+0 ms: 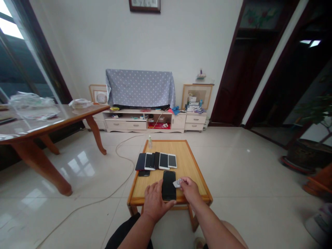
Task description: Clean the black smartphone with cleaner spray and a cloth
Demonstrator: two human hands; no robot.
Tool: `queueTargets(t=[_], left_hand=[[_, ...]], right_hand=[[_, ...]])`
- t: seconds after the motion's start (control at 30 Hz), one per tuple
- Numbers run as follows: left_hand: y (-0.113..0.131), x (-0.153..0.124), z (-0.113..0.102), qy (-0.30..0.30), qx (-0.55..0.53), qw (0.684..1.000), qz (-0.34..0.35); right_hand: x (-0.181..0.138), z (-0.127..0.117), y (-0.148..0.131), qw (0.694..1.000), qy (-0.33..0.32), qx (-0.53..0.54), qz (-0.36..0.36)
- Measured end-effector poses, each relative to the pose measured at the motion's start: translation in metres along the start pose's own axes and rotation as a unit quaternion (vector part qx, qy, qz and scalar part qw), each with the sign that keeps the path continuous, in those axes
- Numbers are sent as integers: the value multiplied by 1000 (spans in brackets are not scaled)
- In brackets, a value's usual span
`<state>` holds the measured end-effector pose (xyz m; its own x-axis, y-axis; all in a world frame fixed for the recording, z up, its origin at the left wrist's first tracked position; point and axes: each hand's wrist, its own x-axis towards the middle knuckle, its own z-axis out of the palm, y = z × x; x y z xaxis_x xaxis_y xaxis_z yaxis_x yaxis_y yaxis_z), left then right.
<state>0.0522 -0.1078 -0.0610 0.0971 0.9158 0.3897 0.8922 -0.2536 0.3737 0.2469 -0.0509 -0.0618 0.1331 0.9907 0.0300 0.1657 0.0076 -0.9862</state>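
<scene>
A black smartphone (169,185) lies face up near the front edge of the small wooden table (186,166). My left hand (155,202) holds it in place, fingers along its left side and thumb at its bottom edge. Just over the phone's right edge, my right hand (190,189) pinches a small white piece (176,183), perhaps a wipe or tissue; its exact kind is too small to tell. Behind the phone, several phones and tablets (164,160) lie in an overlapping row, with a dark phone (144,173) in front at the left.
A small clear bottle (150,141) stands at the table's back left corner. A cable (116,188) runs across the tiled floor. To the left is a larger wooden table (75,117) with plastic bags; a white cabinet (126,125) lines the wall.
</scene>
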Motion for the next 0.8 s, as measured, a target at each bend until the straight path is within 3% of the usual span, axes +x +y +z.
queueTargets(t=[0.27, 0.6, 0.8], left_hand=[[22, 8, 4, 7, 22, 999, -38], [11, 7, -1, -25, 12, 1000, 10], [-1, 3, -5, -11, 34, 999, 22]], right_hand=[[1, -1, -3, 997, 12, 68, 43], [6, -3, -10, 993, 8, 101, 67], [7, -4, -18, 991, -23, 113, 70]])
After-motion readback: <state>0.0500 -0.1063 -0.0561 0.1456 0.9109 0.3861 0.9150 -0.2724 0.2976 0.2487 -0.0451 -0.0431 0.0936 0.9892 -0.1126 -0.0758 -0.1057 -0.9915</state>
